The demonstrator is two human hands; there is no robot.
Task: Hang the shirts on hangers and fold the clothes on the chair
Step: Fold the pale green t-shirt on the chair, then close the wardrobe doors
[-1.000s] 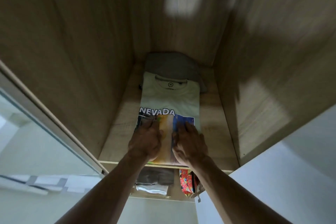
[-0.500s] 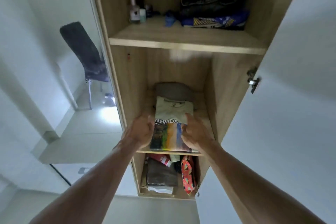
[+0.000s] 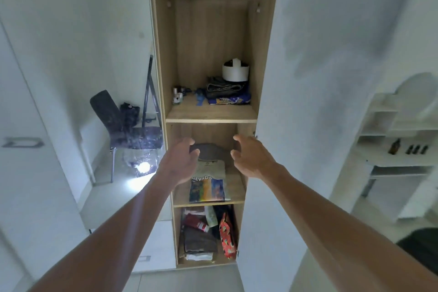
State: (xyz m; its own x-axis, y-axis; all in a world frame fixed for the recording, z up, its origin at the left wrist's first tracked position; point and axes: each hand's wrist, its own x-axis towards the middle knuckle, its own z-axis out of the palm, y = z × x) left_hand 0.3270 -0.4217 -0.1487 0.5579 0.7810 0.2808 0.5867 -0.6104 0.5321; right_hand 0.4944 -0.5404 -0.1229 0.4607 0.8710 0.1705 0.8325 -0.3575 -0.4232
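Tee: the folded "NEVADA" tee (image 3: 208, 185) lies on the middle shelf (image 3: 233, 194) of the open wardrobe, its printed end at the front edge; behind it a folded grey garment (image 3: 209, 152) sits toward the back.
Left hand: left hand (image 3: 180, 161) hangs in front of the shelf opening, fingers loosely curled, holding nothing; whether the fingertips touch the grey garment cannot be told.
Right hand: right hand (image 3: 251, 157) is raised beside it, fingers spread apart and bent, empty, clear of the tee.
Stage: this tee looks put away; the chair (image 3: 123, 125) at the left shows nothing I can make out as clothes on its seat, so what remains is unclear.
Risk, snag: a curled finger could catch the grey garment or the tee's collar and drag the fold open.
Risk, slide: the tee's front end lies right at the shelf lip; a brush of a forearm could pull it off onto the cluttered shelf below.
Risk, door: the white door (image 3: 331, 78) stands close by the right arm; a wide swing could knock it.
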